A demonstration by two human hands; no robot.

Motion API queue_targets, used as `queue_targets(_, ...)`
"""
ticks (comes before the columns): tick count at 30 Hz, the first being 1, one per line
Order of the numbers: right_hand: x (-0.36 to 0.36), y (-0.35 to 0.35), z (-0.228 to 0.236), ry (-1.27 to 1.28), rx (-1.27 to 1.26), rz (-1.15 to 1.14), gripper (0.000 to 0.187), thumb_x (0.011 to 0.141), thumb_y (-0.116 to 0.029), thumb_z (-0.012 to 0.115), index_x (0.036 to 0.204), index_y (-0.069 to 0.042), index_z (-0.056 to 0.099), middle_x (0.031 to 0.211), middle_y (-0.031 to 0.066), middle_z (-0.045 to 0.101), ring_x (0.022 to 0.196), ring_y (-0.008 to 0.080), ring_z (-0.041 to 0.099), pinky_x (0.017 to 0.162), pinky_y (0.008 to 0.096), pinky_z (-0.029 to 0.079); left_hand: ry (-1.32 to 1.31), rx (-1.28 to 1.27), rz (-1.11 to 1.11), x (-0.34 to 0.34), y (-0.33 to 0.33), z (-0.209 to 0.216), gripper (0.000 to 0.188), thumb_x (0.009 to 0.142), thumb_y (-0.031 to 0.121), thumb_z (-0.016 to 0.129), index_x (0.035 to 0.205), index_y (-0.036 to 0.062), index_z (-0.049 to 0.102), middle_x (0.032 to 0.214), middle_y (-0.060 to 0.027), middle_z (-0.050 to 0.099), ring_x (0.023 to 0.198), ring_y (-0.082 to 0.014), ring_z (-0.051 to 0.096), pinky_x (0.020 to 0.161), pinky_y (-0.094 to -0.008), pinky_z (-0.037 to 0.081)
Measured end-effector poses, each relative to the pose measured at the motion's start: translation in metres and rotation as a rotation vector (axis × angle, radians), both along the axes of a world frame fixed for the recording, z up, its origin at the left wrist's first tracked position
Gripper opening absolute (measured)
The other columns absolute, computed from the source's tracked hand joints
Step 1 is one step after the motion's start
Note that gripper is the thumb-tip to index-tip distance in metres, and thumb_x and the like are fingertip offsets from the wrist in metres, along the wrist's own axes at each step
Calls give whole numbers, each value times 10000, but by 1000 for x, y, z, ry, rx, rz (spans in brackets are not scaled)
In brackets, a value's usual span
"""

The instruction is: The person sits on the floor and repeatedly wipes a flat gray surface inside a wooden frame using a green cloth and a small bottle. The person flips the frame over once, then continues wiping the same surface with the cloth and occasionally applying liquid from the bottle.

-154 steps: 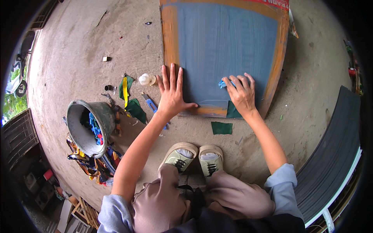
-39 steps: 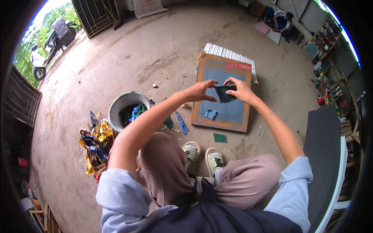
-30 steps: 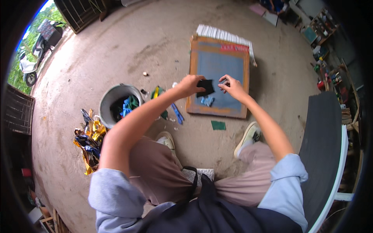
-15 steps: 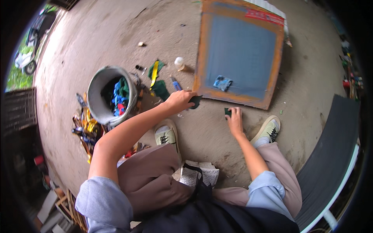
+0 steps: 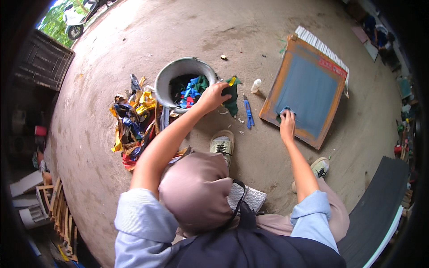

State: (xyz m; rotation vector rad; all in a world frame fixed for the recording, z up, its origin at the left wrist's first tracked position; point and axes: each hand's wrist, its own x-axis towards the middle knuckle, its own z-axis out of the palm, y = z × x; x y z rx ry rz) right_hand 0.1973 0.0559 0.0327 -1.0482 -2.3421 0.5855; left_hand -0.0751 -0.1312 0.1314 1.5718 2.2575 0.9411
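Observation:
My left hand [image 5: 213, 97] is closed beside the bucket, its fingers curled on a dark green scrap [image 5: 231, 106] of thin, cloth-like material. Part of that scrap is hidden behind the fingers, and a bit of yellow shows at its top. Over the lower left of the board my right hand [image 5: 287, 124] is pinched, with a sliver of a dark green piece [image 5: 279, 119] at its fingertips. Blue shows there too, mostly covered by the hand. The blue-grey board [image 5: 308, 89] has an orange-brown border and a red printed strip, and lies tilted on a white ridged thing.
A grey bucket [image 5: 161, 85] holds blue, green and red scraps. Left of it lies a heap of crumpled coloured scraps [image 5: 134, 123]. A blue utility knife [image 5: 248, 111] and small bottle [image 5: 256, 85] stand between bucket and board. A black sheet [image 5: 377, 205] lies at right.
The view has swung left. My left hand has moved toward the bucket with its green scrap. My right hand has gone from over the floor onto the board, at the blue piece.

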Motion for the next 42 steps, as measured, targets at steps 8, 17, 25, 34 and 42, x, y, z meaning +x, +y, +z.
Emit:
queue_targets(8,-201,-81,130,256,-126,481,159,835,-56,645,983,-27,595,878,125,692,816,228,686,731,338,523,-27,438,508,-8,-91,30,364,756,131,722,1070,-14,611,996,-183,654,850,-286,642,776,-366,497)
queue_targets(17,-266,-238,91,97,-320,1165,272,761,-64,692,1024,-35,628,1093,158,557,862,270,652,795,356,531,184,33,1151,-5,-220,10,466,723,169,754,1117,94,517,1082,-119,524,1078,-326,497,887,-462,423)
queue_targets(25,-279,-130,56,-55,-242,978,172,796,-8,609,962,16,644,947,206,660,923,350,643,849,416,500,57,-6,937,-11,-167,-37,332,781,207,726,1079,120,608,1091,-113,546,1094,-317,488,923,-459,402)
queue_targets(34,-304,-100,10,-203,310,969,201,847,-70,572,1046,-52,597,962,148,591,935,304,622,801,408,528,271,3,898,-38,-72,-79,197,795,211,682,985,172,652,1017,-11,620,1103,-194,546,1121,-560,136)
queue_targets(42,-321,-93,53,-147,176,921,97,829,-88,623,898,-59,684,910,106,668,907,265,619,773,390,521,51,336,916,-38,-76,-74,164,835,118,643,999,114,652,1033,-44,624,1051,-222,568,1056,-445,301)
